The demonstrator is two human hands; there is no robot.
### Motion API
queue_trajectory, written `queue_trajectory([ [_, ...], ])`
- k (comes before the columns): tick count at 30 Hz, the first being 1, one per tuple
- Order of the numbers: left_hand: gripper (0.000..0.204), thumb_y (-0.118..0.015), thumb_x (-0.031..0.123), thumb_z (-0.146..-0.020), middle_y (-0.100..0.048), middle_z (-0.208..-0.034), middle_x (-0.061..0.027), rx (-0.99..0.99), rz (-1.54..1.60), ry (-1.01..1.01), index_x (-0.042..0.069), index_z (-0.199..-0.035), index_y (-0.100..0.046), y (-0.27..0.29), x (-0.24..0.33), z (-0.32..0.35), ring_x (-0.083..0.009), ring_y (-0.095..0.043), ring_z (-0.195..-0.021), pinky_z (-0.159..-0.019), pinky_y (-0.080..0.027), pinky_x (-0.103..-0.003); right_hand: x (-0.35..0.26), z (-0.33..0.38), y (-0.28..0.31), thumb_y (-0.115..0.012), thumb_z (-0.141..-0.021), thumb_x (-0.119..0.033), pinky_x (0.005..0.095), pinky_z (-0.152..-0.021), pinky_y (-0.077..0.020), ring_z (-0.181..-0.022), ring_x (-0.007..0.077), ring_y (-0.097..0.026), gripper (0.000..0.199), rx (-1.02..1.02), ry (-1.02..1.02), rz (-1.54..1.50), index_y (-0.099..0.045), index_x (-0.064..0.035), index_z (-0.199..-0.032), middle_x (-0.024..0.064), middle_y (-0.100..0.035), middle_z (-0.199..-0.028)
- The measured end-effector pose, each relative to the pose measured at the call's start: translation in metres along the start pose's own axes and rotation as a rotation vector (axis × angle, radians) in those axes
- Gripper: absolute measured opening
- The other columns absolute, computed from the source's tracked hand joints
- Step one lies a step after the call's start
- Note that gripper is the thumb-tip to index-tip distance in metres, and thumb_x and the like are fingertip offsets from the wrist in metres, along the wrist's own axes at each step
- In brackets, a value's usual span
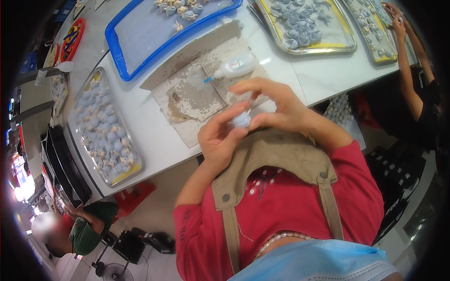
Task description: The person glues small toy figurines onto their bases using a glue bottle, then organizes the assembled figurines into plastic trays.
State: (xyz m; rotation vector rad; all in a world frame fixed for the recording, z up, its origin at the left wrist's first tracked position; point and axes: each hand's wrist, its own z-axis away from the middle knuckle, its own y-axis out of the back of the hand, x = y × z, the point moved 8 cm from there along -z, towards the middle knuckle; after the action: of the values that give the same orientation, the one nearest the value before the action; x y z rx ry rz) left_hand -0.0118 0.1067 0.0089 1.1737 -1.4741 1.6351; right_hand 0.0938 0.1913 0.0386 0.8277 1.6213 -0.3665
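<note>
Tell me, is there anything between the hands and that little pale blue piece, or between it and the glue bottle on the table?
Nothing separates them: both the left hand and right hand already pinch the pale blue piece. The glue bottle lies just beyond on the stained cardboard, with only open space between.

Both hands meet before the chest, left hand (219,139) cupped upward, right hand (276,105) pinching with fingers arched.
</note>
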Motion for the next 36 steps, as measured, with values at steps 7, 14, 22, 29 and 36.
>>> queue_trajectory([
  [7, 0.034, -0.063, 0.004, -0.082, -0.063, -0.108, -0.0143, -0.067, -0.273, -0.041, -0.002, -0.114, -0.056, 0.001, 0.004, 0.007, -0.0190, -0.061, -0.097, -0.082, -0.047, -0.027, 0.011, 0.007, -0.022, -0.074, -0.073, -0.022, 0.0304, -0.089, -0.0447, -0.103, 0.0180, -0.058, 0.054, -0.256, -0.177, -0.255, -0.054, -0.0001, -0.118, 0.0118, -0.061, -0.113],
  [14, 0.032, -0.067, 0.013, -0.081, -0.065, -0.101, -0.0143, -0.150, -0.350, -0.196, -0.001, -0.109, -0.059, -0.009, 0.017, 0.005, -0.0201, -0.063, -0.092, -0.080, -0.048, -0.027, 0.003, 0.010, -0.018, -0.071, -0.075, -0.016, 0.0269, -0.079, -0.0488, -0.089, 0.0165, -0.062, 0.042, -0.185, -0.031, -0.194, -0.059, -0.0021, -0.113, 0.0091, -0.064, -0.102],
  [22, 0.024, -0.068, 0.010, -0.079, -0.067, -0.092, -0.0126, -0.190, -0.397, -0.203, 0.002, -0.102, -0.064, -0.012, 0.019, 0.005, -0.0206, -0.065, -0.086, -0.074, -0.050, -0.026, -0.006, 0.009, -0.015, -0.075, -0.071, -0.018, 0.0329, -0.079, -0.0491, -0.095, 0.0259, -0.062, 0.042, -0.190, 0.066, -0.196, -0.060, 0.0022, -0.105, 0.0174, -0.063, -0.104],
  [29, 0.023, -0.067, 0.008, -0.078, -0.067, -0.092, -0.0124, -0.171, -0.403, -0.212, 0.003, -0.100, -0.064, -0.007, 0.022, 0.005, -0.0211, -0.066, -0.085, -0.073, -0.050, -0.026, -0.007, 0.005, -0.019, -0.073, -0.073, -0.013, 0.0283, -0.078, -0.0496, -0.091, 0.0210, -0.063, 0.036, -0.173, 0.142, -0.218, -0.062, -0.0004, -0.104, 0.0130, -0.064, -0.102],
  [36, 0.023, -0.067, 0.010, -0.079, -0.067, -0.093, -0.0084, -0.126, -0.366, -0.149, 0.004, -0.101, -0.064, 0.004, 0.019, 0.006, -0.0165, -0.065, -0.081, -0.070, -0.050, -0.025, 0.002, 0.005, -0.033, -0.073, -0.070, -0.010, 0.0287, -0.075, -0.0476, -0.084, 0.0174, -0.060, 0.039, -0.125, 0.108, -0.334, -0.060, 0.0000, -0.106, 0.0102, -0.064, -0.099],
])
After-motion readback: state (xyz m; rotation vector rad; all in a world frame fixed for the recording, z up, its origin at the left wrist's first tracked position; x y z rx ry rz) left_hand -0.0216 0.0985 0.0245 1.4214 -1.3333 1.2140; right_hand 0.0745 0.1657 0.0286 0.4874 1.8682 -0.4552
